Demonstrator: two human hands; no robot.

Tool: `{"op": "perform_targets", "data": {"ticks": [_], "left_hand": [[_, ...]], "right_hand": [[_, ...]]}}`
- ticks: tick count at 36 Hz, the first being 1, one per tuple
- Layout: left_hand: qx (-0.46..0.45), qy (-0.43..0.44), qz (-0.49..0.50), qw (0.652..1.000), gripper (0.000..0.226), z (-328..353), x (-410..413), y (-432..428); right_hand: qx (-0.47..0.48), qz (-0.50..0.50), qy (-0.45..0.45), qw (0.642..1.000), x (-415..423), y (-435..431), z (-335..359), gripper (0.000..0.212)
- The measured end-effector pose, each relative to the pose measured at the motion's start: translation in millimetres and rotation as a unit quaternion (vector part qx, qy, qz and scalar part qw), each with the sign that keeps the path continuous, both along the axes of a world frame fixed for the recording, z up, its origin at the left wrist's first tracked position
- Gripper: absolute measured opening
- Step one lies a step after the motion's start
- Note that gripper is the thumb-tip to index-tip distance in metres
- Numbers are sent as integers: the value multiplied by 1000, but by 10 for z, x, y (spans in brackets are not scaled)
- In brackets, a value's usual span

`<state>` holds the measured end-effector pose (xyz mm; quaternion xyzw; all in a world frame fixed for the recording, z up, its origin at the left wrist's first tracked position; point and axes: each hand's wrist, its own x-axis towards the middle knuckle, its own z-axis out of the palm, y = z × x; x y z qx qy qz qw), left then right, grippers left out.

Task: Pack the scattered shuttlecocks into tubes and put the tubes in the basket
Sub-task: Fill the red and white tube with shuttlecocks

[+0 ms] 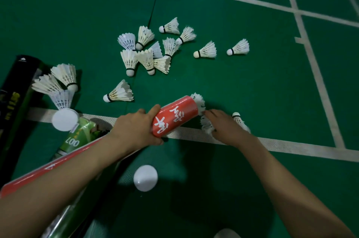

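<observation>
The left hand (pixel 138 129) grasps the red tube (pixel 175 116) around its lower part and holds it tilted, with the open mouth turned away from the person and toward the right. I think this angle is chosen so that the other hand can feed the tube from the side. A feathered shuttlecock (pixel 199 101) sticks out of the mouth, skirt outward, so it is not yet pushed fully in.

The right hand (pixel 226 128) lies low on the green court floor (pixel 252 86), just beside the tube mouth, with its fingers closed on white shuttlecocks (pixel 206 127); one cork end (pixel 236 115) shows behind the hand. How many it holds, I cannot tell.

Most of the work remains. A cluster of shuttlecocks (pixel 147 53) lies further away on the floor, two more lie apart to the right (pixel 206 51), one lies alone (pixel 119 93) near the left hand, and three lie at the left (pixel 58 84) against a black tube (pixel 15 90). A green tube (pixel 77 136) and two white caps (pixel 65 120) (pixel 145 178) wait close to the person, probably for closing later. No basket is in view.
</observation>
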<state>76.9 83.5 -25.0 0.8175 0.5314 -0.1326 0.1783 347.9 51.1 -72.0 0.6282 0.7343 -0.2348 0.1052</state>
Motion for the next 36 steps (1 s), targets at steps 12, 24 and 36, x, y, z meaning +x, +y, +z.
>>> {"op": "perform_targets", "data": {"ticks": [12, 24, 36], "left_hand": [[-9, -27, 27, 999, 102, 87, -55, 153], [-19, -127, 49, 990, 104, 250, -268, 137], [-57, -220, 80, 970, 106, 398, -428, 291]], "right_hand": [[64, -119, 195, 971, -40, 359, 56, 61], [130, -79, 333, 931, -124, 308, 508, 65], [145, -154, 411, 887, -121, 529, 761, 74]]}}
